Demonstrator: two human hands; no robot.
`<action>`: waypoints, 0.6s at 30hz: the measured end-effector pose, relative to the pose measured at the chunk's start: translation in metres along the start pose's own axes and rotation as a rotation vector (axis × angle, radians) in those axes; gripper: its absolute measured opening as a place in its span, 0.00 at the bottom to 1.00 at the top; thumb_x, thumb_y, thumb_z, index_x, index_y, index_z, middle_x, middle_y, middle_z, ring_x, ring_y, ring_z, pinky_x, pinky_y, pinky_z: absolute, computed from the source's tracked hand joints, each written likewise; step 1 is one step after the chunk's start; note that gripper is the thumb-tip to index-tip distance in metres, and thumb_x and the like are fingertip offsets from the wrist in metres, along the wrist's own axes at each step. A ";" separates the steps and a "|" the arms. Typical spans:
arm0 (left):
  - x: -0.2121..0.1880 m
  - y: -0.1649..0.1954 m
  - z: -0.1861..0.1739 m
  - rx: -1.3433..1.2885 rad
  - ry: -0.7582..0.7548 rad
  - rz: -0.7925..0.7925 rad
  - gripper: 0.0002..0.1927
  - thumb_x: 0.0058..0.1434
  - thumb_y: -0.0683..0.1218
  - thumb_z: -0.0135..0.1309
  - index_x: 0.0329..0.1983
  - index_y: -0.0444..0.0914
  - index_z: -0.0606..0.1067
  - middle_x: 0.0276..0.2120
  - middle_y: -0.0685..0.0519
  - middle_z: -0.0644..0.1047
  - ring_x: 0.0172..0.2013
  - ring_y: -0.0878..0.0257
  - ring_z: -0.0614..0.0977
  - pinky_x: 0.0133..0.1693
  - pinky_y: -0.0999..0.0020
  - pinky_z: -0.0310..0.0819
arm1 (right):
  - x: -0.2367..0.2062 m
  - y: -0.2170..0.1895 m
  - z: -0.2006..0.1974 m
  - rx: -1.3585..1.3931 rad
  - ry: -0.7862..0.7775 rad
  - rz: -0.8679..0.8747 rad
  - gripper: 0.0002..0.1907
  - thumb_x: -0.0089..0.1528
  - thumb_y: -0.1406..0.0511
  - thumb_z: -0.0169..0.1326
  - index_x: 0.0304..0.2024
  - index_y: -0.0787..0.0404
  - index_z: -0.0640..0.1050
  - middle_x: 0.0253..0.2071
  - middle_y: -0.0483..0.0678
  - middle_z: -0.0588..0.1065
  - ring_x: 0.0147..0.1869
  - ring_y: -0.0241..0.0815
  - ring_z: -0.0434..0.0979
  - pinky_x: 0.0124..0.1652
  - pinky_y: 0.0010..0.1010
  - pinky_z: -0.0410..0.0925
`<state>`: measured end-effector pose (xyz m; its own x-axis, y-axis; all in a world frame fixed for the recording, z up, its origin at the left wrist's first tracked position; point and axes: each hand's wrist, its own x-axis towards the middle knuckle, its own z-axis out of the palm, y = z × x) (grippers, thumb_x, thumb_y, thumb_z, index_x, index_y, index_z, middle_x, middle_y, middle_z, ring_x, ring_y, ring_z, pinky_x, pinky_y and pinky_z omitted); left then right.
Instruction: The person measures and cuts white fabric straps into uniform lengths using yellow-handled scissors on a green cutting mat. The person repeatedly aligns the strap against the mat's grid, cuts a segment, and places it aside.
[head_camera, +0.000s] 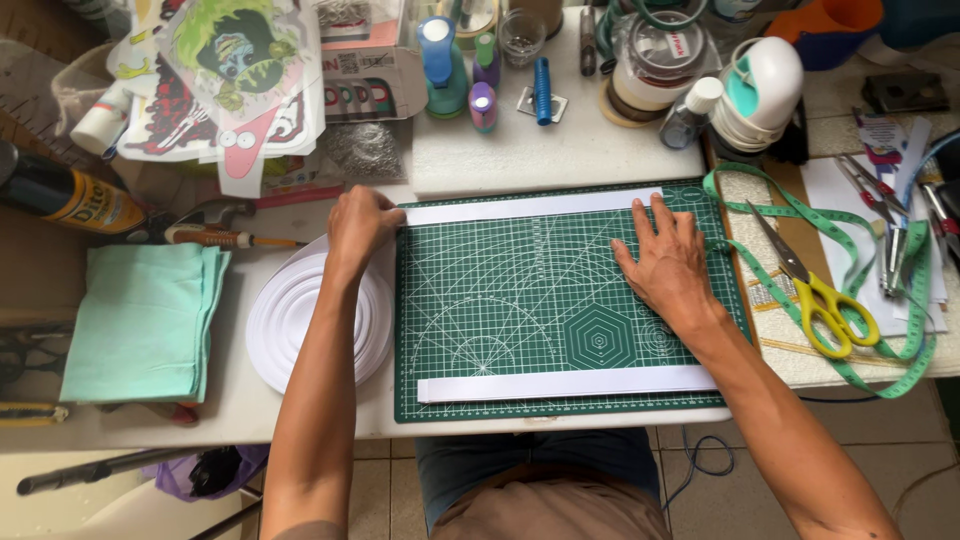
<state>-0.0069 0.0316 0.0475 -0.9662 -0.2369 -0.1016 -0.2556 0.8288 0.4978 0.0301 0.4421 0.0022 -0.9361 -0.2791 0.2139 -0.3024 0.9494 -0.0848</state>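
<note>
- The left hand (362, 224) is curling loosely at the left end of a long white paper strip (530, 207), which is lying along the far edge of the green gridded cutting mat (540, 300).
- The right hand (668, 258) is lying flat with fingers spread, pressing the strip's right end.
- A second white paper strip (565, 383) is lying along the mat's near edge.
- Stacked white paper discs (290, 320) are sitting left of the mat on the worktop (540, 150); yellow-handled scissors (815, 285) are lying to the right.

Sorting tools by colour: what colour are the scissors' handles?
Yellow handles on the scissors, lying right of the cutting mat; seen in the head view.
</note>
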 end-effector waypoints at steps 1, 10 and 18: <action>-0.005 -0.001 0.003 -0.010 0.028 0.028 0.15 0.53 0.51 0.63 0.38 0.38 0.86 0.32 0.43 0.84 0.36 0.48 0.86 0.46 0.56 0.78 | -0.001 0.000 0.000 -0.008 0.016 -0.001 0.33 0.67 0.50 0.51 0.67 0.65 0.71 0.70 0.60 0.65 0.61 0.56 0.66 0.58 0.49 0.65; -0.076 0.025 0.005 -0.216 0.116 0.248 0.18 0.57 0.54 0.60 0.41 0.35 0.84 0.32 0.42 0.83 0.33 0.50 0.85 0.38 0.59 0.76 | -0.010 0.010 -0.017 0.159 0.069 -0.031 0.38 0.64 0.51 0.55 0.68 0.69 0.67 0.73 0.67 0.58 0.63 0.68 0.66 0.62 0.52 0.61; -0.173 0.099 0.025 -0.567 -0.257 0.172 0.11 0.59 0.47 0.61 0.37 0.35 0.83 0.19 0.55 0.78 0.20 0.72 0.73 0.22 0.72 0.63 | -0.115 0.048 -0.074 0.332 0.348 0.274 0.12 0.69 0.73 0.48 0.53 0.65 0.78 0.55 0.57 0.77 0.60 0.56 0.77 0.60 0.40 0.71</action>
<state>0.1343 0.1676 0.0933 -0.9870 0.0626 -0.1478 -0.1068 0.4310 0.8960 0.1364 0.5304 0.0456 -0.8908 0.0895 0.4455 -0.1492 0.8686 -0.4726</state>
